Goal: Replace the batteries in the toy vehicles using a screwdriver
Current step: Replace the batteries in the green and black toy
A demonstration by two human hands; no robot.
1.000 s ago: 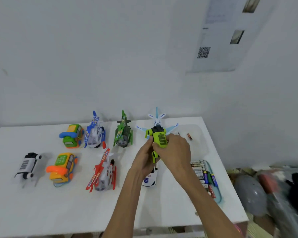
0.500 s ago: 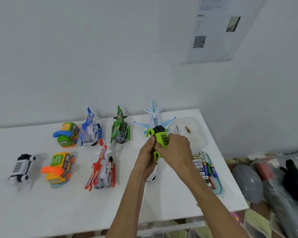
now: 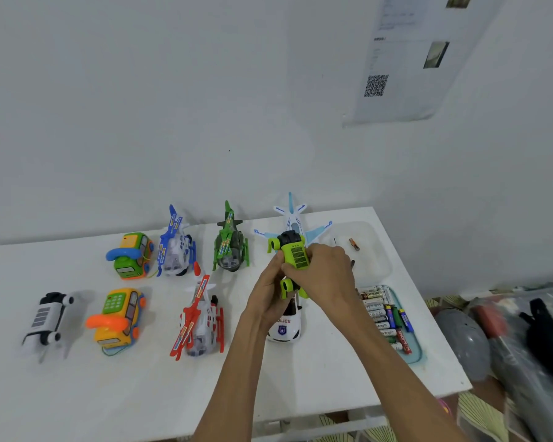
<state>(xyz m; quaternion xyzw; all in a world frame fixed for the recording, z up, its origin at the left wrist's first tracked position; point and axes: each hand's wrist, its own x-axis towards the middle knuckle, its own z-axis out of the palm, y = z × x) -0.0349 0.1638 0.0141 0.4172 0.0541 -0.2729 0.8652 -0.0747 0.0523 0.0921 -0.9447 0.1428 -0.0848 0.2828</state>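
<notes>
A green toy car (image 3: 296,256) is held above the white tabletop (image 3: 109,393), its ribbed panel turned upward; it is gripped by the left hand (image 3: 265,298) and the right hand (image 3: 326,275); a white police car (image 3: 284,328) is seen beneath them; batteries (image 3: 375,309) are laid in a tray (image 3: 419,355) at the right; a red helicopter (image 3: 198,317) is parked at the left.

White table (image 3: 141,393), matte top, back edge against a white wall (image 3: 173,106). One small dark speck (image 3: 229,150) on the wall above the table.

Upper right of wall: white paper sheet (image 3: 406,59) carrying a QR code (image 3: 376,85) and a small dark photo (image 3: 436,54). Printed text too blurred to read.

Off the table's right side, lower down: grey domed object (image 3: 463,339), a blurred reddish item (image 3: 489,315) just beside it, and a black object (image 3: 546,330) further right. Identity of all three unclear. Yellow-green patterned covering (image 3: 479,413) beneath them.
</notes>
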